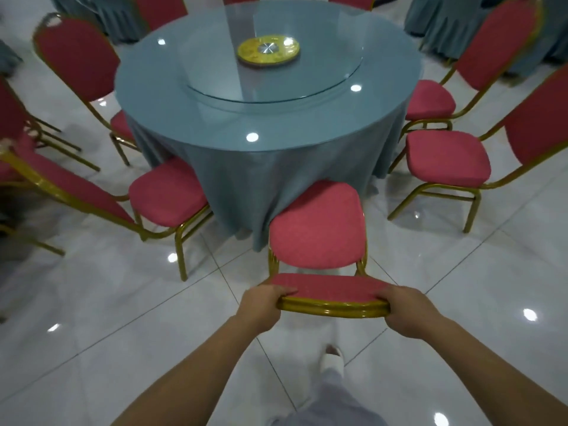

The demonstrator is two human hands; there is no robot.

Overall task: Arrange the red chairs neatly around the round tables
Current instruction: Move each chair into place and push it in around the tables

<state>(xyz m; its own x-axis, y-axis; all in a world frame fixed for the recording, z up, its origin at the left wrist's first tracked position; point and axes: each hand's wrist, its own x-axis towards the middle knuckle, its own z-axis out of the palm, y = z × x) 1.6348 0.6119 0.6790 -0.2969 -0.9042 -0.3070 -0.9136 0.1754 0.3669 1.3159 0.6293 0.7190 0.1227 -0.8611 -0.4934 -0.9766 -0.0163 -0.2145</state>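
Note:
A red chair (318,229) with a gold frame stands right in front of me, its seat touching the blue-grey cloth of the round table (215,118). My left hand (261,302) grips the left end of its backrest top. My right hand (405,312) grips the right end. Two red chairs (445,155) stand at the table's right side. Another chair (167,195) stands at the near left, with one more (76,56) farther back on the left. Chair backs show behind the table.
A glass turntable (322,78) with a yellow hub (268,52) sits on the table. Further draped tables (455,23) stand at the back right and back left. More chairs (12,124) crowd the left edge. Glossy white tiles (123,318) surround me; my shoe (332,362) is below.

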